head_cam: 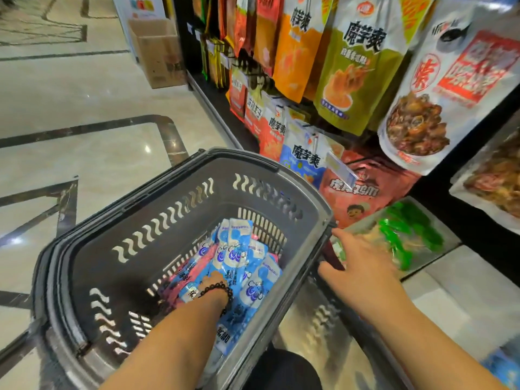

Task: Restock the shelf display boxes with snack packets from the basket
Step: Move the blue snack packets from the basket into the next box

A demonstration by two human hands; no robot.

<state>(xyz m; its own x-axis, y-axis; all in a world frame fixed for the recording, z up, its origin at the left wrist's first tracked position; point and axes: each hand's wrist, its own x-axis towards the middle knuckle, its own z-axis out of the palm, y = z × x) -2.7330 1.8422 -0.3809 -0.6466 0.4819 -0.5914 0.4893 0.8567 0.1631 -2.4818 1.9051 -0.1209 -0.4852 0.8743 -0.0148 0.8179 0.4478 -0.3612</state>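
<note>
A: Roughly, what count?
B: One grey basket [295,192]; blue snack packets [239,260] heaped at its 3 o'clock side, too tangled to count.
A: Hands?
B: Left hand [216,280] buried among packets, fingers hidden, cannot tell. Right hand [363,263] fingers spread, beside the rim, over a clear display box [439,249].

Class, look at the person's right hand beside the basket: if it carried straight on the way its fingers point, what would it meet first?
The right hand, fingers spread, points up and right toward the shelf. It would probably first meet the clear display box holding green-printed packets, just beyond its fingertips; depth is uncertain.
</note>
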